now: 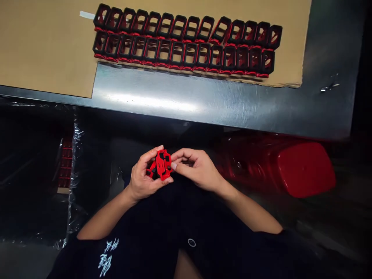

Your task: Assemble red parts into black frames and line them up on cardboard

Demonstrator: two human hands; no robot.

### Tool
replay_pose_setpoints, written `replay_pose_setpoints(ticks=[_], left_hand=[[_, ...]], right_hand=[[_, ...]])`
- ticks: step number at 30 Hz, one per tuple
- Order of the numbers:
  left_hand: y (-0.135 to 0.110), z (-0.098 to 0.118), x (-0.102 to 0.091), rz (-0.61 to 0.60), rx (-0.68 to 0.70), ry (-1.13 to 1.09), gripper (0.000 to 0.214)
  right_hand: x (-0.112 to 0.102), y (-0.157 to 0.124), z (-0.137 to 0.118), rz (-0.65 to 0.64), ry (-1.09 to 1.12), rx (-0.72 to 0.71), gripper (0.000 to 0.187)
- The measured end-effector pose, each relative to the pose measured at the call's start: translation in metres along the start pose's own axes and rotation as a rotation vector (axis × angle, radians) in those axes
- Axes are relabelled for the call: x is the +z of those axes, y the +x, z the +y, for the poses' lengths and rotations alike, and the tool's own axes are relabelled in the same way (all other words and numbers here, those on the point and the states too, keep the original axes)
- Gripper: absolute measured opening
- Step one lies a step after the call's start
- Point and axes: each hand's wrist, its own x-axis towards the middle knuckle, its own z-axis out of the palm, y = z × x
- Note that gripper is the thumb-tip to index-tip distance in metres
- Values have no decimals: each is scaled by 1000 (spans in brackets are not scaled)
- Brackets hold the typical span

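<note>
A red and black plastic part (161, 166) is held in front of my body, below the table's edge. My left hand (144, 172) wraps around it from the left, thumb and fingers gripping its top and bottom ends. At its right side is my right hand (196, 167), with thumb and index finger pinched against the part near a small black spot. Whether those fingertips hold a separate small piece is hidden. The side of the part facing me is red, with black openings.
Two rows of black and red frame-shaped parts (177, 54) stand on cardboard (46, 46) over a metal table (174, 93). Small metal bits (329, 88) lie at the table's right. A red plastic stool (308, 169) is at the right, and dark plastic sheeting (74, 155) hangs at the left.
</note>
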Motion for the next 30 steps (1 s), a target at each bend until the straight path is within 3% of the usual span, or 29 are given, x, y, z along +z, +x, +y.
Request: replay_pose_setpoints(ticks=[9, 15, 22, 25, 30], left_hand=[[1, -5, -2, -27, 134, 113, 92], [-1, -7, 0, 0, 77, -3, 90], [-2, -10, -1, -13, 232, 118, 99], [-4, -10, 0, 14, 37, -84, 91], [-5, -6, 4, -26, -334, -689, 75]], right_hand=[[6, 0, -6, -28, 18, 156, 13], [8, 0, -9, -37, 30, 157, 16], [10, 1, -7, 14, -4, 114, 13], [10, 0, -6, 10, -7, 102, 18], [12, -1, -5, -61, 144, 78, 25]])
